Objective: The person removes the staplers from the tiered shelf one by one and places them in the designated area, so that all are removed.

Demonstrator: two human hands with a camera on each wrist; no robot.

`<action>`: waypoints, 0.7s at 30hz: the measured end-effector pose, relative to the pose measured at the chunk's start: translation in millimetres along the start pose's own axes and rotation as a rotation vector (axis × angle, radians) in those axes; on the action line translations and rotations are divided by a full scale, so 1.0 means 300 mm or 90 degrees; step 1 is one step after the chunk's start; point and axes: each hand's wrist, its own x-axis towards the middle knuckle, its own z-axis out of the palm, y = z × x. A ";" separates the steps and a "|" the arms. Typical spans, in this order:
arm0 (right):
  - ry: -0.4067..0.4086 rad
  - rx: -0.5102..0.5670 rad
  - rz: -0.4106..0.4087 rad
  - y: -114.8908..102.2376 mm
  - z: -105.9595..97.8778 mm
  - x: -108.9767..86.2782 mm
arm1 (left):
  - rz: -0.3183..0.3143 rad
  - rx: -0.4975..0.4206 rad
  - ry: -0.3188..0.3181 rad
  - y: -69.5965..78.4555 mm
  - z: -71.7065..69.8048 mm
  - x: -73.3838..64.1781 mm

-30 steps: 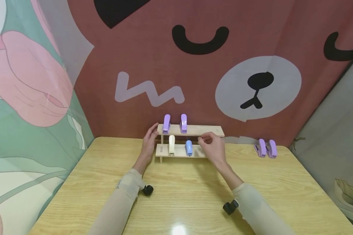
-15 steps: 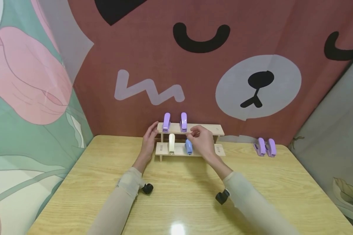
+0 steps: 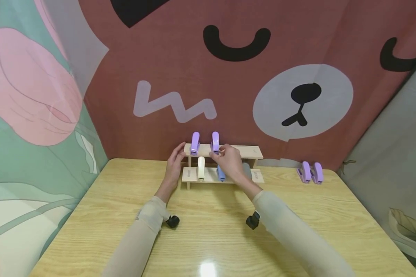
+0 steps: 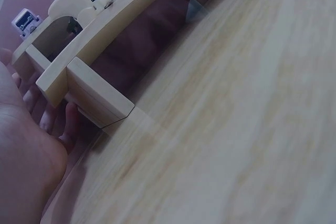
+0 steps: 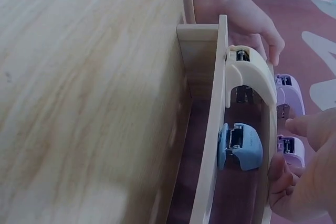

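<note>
A two-tier wooden shelf (image 3: 242, 150) carries several mini staplers. On its upper tier are two purple staplers, the left one (image 3: 195, 143) and the right one (image 3: 215, 141). My right hand (image 3: 230, 162) pinches the right purple stapler, also seen between thumb and fingers in the right wrist view. A cream stapler (image 3: 201, 167) and a blue stapler (image 3: 221, 174) sit on the lower tier; my right hand partly hides the blue one. A grey rounded thing (image 3: 247, 170) shows behind my right wrist. My left hand (image 3: 173, 167) rests against the shelf's left end, fingers extended along it.
Two more purple staplers (image 3: 311, 172) stand side by side at the table's back right. The wooden table (image 3: 201, 231) stretches in front of the shelf. A bear-patterned cloth (image 3: 159, 130) hangs close behind it.
My right hand has moved left and up, from the lower tier's right part, past the blue stapler, to the right purple stapler. The grey thing has come into view. My left hand keeps its place.
</note>
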 end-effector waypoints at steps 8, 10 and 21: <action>-0.019 -0.078 0.035 -0.032 0.012 0.031 | -0.013 -0.009 0.003 0.007 -0.001 0.000; -0.023 -0.097 0.039 -0.033 0.017 0.035 | -0.015 -0.015 0.001 0.008 -0.002 -0.001; 0.008 -0.132 0.034 -0.009 0.031 0.043 | -0.015 -0.033 -0.012 -0.001 0.001 -0.006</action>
